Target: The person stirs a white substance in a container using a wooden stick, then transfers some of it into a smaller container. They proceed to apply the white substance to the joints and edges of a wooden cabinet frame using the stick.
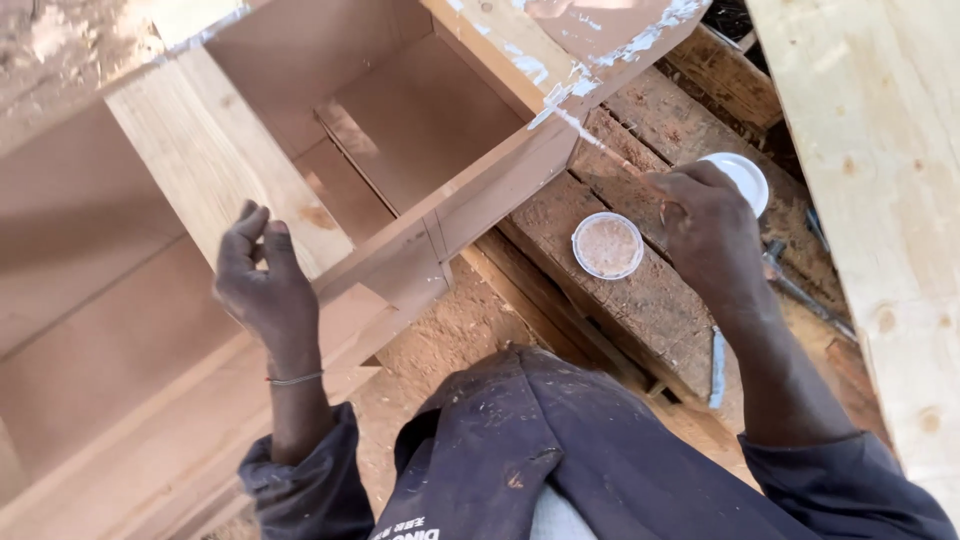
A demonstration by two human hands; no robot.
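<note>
A brown wooden cabinet frame (400,230) with several compartments lies on its side in front of me. White filler is smeared along its upper right edge (580,85). My left hand (262,285) rests on the frame's front rail, fingers loosely curled, holding nothing. My right hand (705,230) is shut on a thin stick (610,150) whose tip reaches toward the smeared edge. A small round tub of tan paste (607,245) sits open on a rough plank, just left of my right hand. Its white lid (745,175) lies partly hidden behind that hand.
The rough dark plank (640,300) under the tub rests on sawdust-covered ground (450,330). A pale plywood sheet (880,200) fills the right side. A metal tool (800,290) lies between plank and plywood. My dark jacket (560,460) fills the bottom.
</note>
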